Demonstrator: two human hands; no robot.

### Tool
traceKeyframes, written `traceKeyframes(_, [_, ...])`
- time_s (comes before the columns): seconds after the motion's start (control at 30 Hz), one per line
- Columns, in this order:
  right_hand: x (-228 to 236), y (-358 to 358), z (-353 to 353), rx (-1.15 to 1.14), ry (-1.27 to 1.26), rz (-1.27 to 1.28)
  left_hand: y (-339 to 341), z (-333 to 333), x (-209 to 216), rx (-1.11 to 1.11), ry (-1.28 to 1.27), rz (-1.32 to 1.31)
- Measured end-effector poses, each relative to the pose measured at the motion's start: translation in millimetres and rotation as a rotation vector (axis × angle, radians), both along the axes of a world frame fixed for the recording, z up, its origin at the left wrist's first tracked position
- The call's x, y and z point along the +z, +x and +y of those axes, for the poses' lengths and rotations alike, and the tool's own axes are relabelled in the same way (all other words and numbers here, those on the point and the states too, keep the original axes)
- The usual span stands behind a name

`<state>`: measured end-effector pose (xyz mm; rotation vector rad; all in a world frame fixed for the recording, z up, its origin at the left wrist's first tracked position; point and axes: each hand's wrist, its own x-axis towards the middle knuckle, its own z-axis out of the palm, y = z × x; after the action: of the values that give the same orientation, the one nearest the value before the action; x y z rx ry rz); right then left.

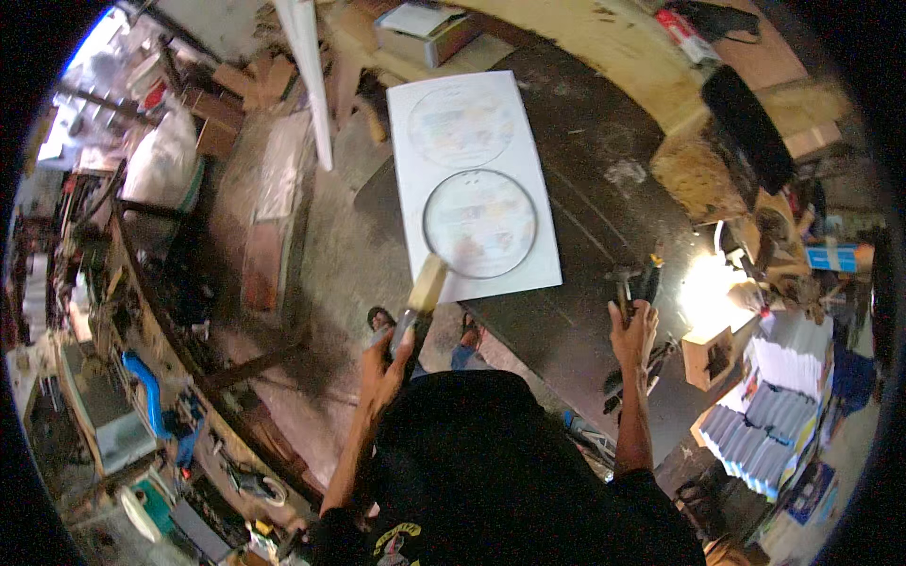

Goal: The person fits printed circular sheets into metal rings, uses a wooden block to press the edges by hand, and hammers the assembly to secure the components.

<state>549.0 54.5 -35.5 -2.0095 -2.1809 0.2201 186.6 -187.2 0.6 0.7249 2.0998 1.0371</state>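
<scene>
My left hand is closed round a stick-like tool with a pale, wood-coloured upper part and a darker lower part. The tool's tip meets the lower left of a dark-rimmed circle over a white sheet; I cannot tell whether they are joined. A fainter printed circle is higher on the sheet. Over the dark tabletop, my right hand has its fingers closed about what looks like a small hammer. Yellow-and-black-handled pliers are just beside it.
A bright lamp glows right of my right hand, near a small wooden box and stacked papers. Along the far side are a carton and a black cushion-like object. Planks lie on the left.
</scene>
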Motion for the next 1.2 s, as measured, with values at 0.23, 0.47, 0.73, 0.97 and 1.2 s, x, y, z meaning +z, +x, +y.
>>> traceKeyframes(0.23, [-41.5, 8.3, 4.9, 0.202, 0.128, 0.165, -18.4, 9.4, -2.5, -0.011, -0.162, -0.096])
traceKeyframes(0.47, [-3.8, -39.9, 5.0, 0.086, 0.009, 0.614, -35.0, 13.6, -23.2, -0.052, -0.028, 0.135])
traceKeyframes(0.73, [108.5, -179.0, -39.7, 0.299, -0.612, 1.070, -58.2, 28.0, 2.3, -0.127, -0.122, 0.148])
traceKeyframes(0.97, [78.8, -212.4, -69.6, 0.508, -0.586, 0.704, -72.9, 32.1, 8.9, -0.211, -0.136, 0.136])
traceKeyframes(1.2, [44.7, -222.5, -69.2, 0.657, -0.393, 0.554, -75.8, 35.1, 10.2, -0.249, -0.217, 0.049])
